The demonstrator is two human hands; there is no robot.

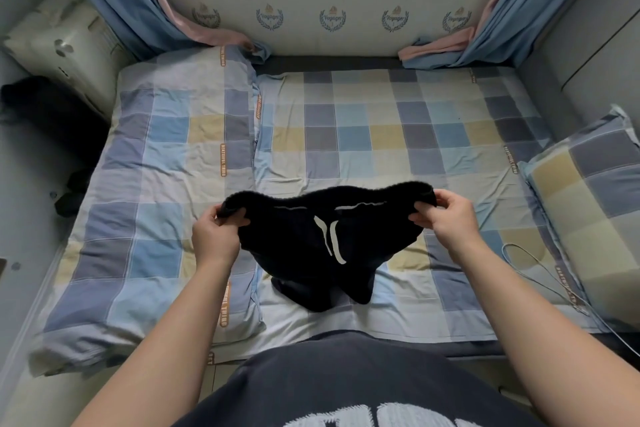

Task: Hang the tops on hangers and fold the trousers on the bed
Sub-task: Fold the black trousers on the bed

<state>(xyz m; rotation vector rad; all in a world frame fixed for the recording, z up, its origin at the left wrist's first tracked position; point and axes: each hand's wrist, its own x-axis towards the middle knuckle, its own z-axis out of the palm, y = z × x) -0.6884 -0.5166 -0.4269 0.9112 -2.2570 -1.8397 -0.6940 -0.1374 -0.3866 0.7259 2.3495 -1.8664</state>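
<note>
holding up black trousers [311, 239] by the waistband over the checked bed [381, 128], left hand [214, 236] and right hand [446, 218] each pinching one end, legs bunched on the sheet.

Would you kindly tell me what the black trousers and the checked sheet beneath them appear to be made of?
Black trousers: probably a soft knit, cotton or synthetic; matte, sagging limply between the left hand and right hand, with a fuzzy gathered waistband and smooth white printed marks. Checked sheet: likely thin woven cotton or polycotton; matte, lying flat with fine creases.
</note>
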